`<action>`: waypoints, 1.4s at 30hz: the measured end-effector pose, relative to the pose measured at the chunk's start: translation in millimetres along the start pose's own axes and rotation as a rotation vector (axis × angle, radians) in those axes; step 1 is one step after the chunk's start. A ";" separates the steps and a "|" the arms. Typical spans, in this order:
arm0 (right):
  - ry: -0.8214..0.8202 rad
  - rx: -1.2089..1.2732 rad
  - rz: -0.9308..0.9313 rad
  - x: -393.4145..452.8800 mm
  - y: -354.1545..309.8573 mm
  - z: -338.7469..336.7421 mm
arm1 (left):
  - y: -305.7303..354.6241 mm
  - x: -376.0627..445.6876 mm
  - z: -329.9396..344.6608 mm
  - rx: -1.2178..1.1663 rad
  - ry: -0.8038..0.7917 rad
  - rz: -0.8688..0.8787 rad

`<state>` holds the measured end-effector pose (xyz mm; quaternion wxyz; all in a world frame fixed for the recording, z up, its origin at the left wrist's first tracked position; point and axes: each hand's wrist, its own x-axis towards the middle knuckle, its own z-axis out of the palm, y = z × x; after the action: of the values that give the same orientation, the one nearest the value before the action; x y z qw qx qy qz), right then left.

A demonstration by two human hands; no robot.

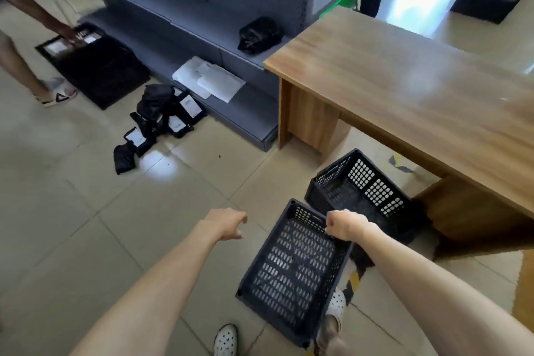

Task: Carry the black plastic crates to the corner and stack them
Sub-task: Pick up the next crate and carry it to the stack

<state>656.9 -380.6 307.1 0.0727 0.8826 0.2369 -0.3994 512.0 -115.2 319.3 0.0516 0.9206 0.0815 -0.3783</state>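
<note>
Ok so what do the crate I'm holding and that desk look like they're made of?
The held crate looks like moulded matte black plastic: perforated slotted walls and base, rounded corner posts. The desk appears to be wood-grain laminate board rather than solid wood, though that's uncertain: an even streaked pattern, a slight sheen, flat slab legs.

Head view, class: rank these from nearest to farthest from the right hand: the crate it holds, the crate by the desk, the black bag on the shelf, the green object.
1. Held crate, gripped at its rim by the right hand.
2. Second crate, just beyond, beside the desk.
3. Black bag, up on the grey shelf.
4. Green object, behind the desk, at the top.
</note>
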 end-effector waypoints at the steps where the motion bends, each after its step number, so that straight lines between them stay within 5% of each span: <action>1: -0.011 -0.020 -0.035 9.4 4.0 -9.9 | 6.9 0.0 1.2 -0.034 -0.028 -0.037; 15: -0.117 -0.327 -0.517 25.4 -52.3 -41.7 | 73.7 -55.9 50.6 -0.547 -0.001 -0.388; 20: -0.056 -0.277 -0.507 14.4 -35.5 -35.8 | 73.9 -77.8 65.8 -0.460 0.001 -0.465; 32: -0.176 -0.404 -0.298 -2.3 97.2 17.8 | 176.8 -41.5 82.3 -0.500 0.036 -0.325; 42: -0.196 -0.475 -0.510 78.9 65.3 -7.9 | 193.9 7.1 108.8 -0.762 0.039 -0.591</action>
<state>738.1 -407.0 250.0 0.1964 0.7112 0.5275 -0.4212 478.8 -321.7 243.6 0.2740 0.7806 0.4735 -0.3024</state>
